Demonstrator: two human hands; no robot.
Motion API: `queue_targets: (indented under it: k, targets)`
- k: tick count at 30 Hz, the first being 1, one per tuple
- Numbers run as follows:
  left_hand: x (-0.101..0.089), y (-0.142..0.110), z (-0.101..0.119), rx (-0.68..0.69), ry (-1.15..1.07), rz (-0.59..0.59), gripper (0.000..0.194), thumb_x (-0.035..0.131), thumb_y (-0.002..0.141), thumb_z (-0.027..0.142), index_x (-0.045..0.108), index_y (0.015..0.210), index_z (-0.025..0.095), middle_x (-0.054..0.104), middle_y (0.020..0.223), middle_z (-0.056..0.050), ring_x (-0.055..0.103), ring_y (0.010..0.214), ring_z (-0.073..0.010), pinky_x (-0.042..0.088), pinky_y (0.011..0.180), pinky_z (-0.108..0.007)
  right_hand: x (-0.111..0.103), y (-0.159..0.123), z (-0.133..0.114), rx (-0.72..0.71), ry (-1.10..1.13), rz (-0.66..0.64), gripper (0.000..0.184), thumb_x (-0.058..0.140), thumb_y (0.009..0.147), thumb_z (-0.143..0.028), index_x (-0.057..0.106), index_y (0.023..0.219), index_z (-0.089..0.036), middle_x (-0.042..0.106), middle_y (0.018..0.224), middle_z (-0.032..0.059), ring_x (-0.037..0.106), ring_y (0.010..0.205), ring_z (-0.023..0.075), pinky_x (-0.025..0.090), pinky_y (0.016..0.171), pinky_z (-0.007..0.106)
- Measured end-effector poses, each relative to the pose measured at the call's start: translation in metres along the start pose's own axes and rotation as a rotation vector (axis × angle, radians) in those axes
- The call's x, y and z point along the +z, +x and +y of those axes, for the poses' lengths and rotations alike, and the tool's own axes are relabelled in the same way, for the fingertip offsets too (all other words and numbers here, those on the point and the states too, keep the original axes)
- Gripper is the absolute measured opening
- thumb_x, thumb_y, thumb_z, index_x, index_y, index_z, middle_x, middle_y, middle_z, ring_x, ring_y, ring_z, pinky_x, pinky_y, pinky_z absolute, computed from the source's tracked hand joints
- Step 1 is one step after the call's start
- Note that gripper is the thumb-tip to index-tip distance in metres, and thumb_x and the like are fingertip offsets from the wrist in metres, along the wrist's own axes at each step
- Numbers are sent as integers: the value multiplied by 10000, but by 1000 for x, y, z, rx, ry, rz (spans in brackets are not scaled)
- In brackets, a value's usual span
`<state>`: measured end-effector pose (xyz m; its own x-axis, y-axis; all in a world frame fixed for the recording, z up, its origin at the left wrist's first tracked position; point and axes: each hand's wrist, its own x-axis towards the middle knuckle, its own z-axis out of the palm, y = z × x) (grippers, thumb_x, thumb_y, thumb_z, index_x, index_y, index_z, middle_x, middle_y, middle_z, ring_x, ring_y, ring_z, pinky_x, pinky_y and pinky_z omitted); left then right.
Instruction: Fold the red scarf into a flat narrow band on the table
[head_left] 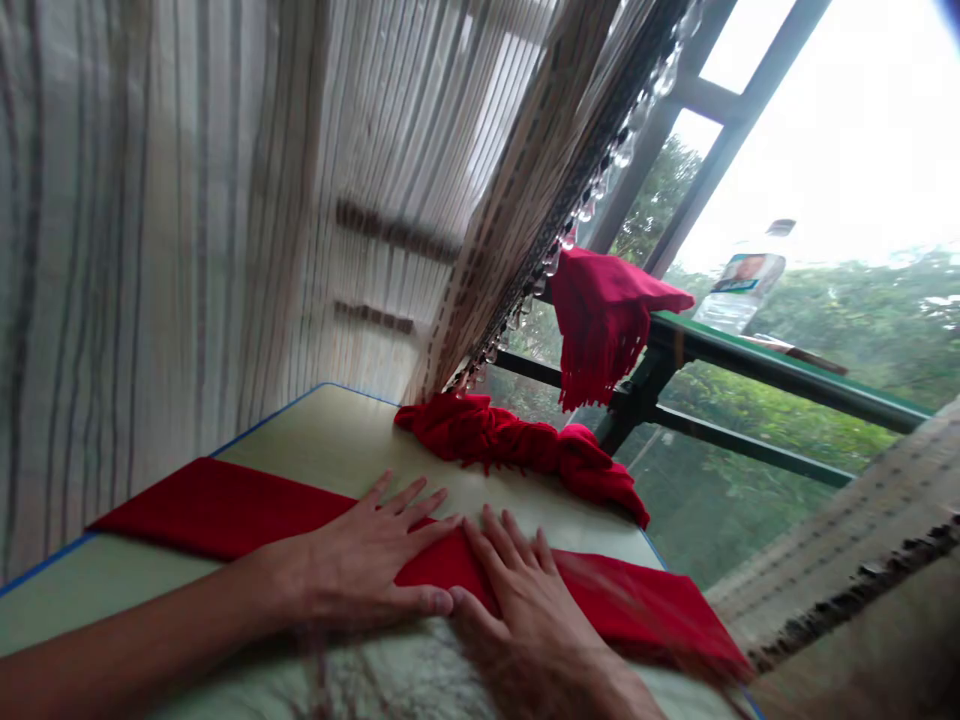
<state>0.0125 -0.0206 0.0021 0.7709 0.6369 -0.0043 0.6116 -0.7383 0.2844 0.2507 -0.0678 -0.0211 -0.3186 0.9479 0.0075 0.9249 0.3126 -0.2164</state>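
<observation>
A clear plastic bottle (pixel 739 300) leans to the right in view on a dark green window rail (pixel 795 362); its wraparound label (pixel 745 272) shows a small picture above a teal band (any lettering is too blurred to read). Below, a long, flat strip of smooth red cloth (pixel 195 505) lies across a pale, blue-edged tabletop (pixel 307 425). The left hand (pixel 367 560) and right hand (pixel 517 590) press on its middle, palms down, fingers spread, thumb tips meeting, neither gripping anything. Beyond sits a crumpled roll of red cloth (pixel 517 445); a fringed red cloth (pixel 611 310) drapes over the rail's end, near a sheer striped curtain (pixel 172 250) edged with clear beads (pixel 624 150).
</observation>
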Motion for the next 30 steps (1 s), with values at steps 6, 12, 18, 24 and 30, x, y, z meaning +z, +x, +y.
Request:
queue_targets:
  k: [6, 12, 18, 24, 30]
  targets:
    - [-4, 0, 6, -58, 40, -47, 834, 570, 954, 696, 285, 1642, 322, 152, 1716, -131, 77, 1578, -435, 56, 1229, -732, -7, 0, -2, 50, -22, -45, 811, 455, 972, -707, 293, 1637, -272, 146, 1718, 93, 87, 1588, 376, 81, 1240, 709]
    - [-11, 1, 11, -88, 55, -76, 850, 580, 934, 715, 289, 1639, 340, 187, 1719, -105, 108, 1581, -403, 48, 1248, -692, -14, -2, -3, 46, -24, -126, 849, 389, 972, -751, 228, 1651, -268, 113, 1726, 64, 51, 1598, 331, 57, 1263, 652]
    - [-15, -3, 17, -103, 54, -63, 808, 597, 941, 689, 348, 1619, 328, 220, 1709, -109, 136, 1581, -390, 91, 1250, -682, -21, -2, -1, 115, -31, -136, 846, 356, 980, -751, 241, 1651, -249, 102, 1733, 58, 39, 1599, 318, 62, 1273, 630]
    - [-16, -3, 18, -122, 49, -99, 860, 566, 941, 713, 261, 1646, 326, 178, 1715, -100, 98, 1590, -369, 69, 1262, -660, -14, 1, -3, 42, -6, -124, 854, 415, 971, -732, 244, 1649, -242, 128, 1723, 67, 58, 1596, 321, 58, 1275, 622]
    - [-3, -4, 6, -48, 11, 14, 822, 507, 942, 770, 329, 1625, 350, 243, 1709, -104, 136, 1591, -356, 74, 1265, -650, -17, 0, 9, 100, -6, -89, 829, 355, 990, -729, 239, 1652, -243, 77, 1723, 75, 43, 1587, 309, 56, 1268, 627]
